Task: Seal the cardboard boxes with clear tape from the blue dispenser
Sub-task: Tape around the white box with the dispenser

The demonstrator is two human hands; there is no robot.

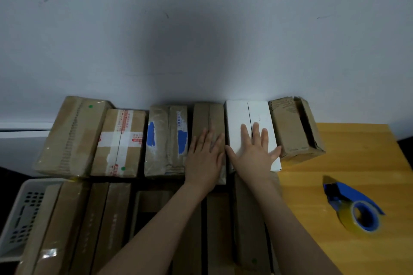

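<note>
Left hand [204, 156]: fingers straight, palm flat on the top of a brown box [207, 116], fourth along the row at the bench's far edge against the wall [201, 40]; grasping nothing. Right hand [254, 152]: likewise released and spread flat, pressing the top of the white box [237, 118] just beside it, fingers straddling the centre seam. Blue dispenser [350, 203]: lying on the bare yellow bench [357, 152] toward its right front corner, well apart from both hands; roll of clear tape [345, 219] mounted; held by no one. Far row, left to right: three brown boxes [120, 140] with tape or glossy film across their tops, judged sealed; the brown box under the left hand, tape not clearly legible; the white box, seam showing as a dark open line with no tape visible, judged unsealed; a torn brown box [290, 127] at the right end, flap gaping, judged unsealed. Near row [107, 219]: further brown boxes, dim; sealing state cannot be told. White basket [20, 207]: left front corner. Progress, as a judgement: partway; at least two boxes remain, and the dispenser must be picked up first.
</note>
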